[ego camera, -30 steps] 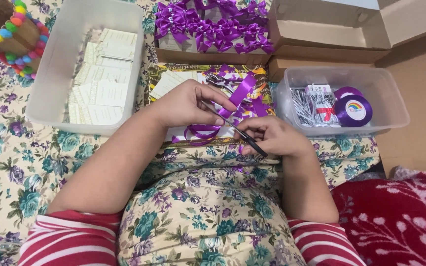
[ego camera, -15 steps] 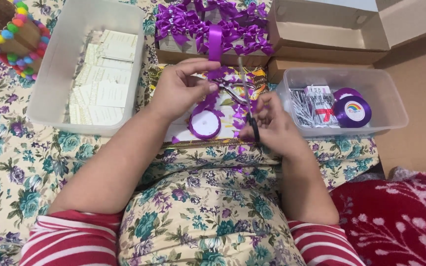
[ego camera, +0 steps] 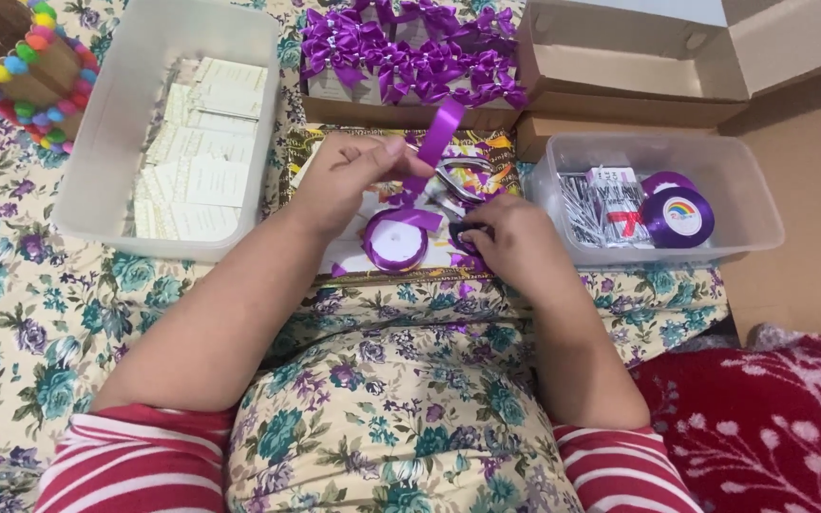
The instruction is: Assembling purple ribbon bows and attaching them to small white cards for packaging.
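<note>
My left hand (ego camera: 349, 176) pinches a strip of purple ribbon (ego camera: 441, 133) that runs up from a purple ribbon spool (ego camera: 397, 243) lying on a flat gold-edged board (ego camera: 372, 275). My right hand (ego camera: 515, 242) rests on the board beside the spool, fingers curled around the dark handles of scissors (ego camera: 458, 185), whose metal blades lie next to the ribbon strip. Small purple ribbon scraps lie around the spool.
A clear tub with cream paper cards (ego camera: 197, 157) stands at left, and another clear tub (ego camera: 748, 204) with pins and a purple ribbon roll (ego camera: 678, 217) at right. A box of finished purple bows (ego camera: 410, 52), cardboard boxes (ego camera: 620, 66) and a beaded basket (ego camera: 21, 66) stand behind.
The left hand lifted the ribbon end upward off the spool, then lowered slightly. The right hand with the scissors shifted down and left toward the spool.
</note>
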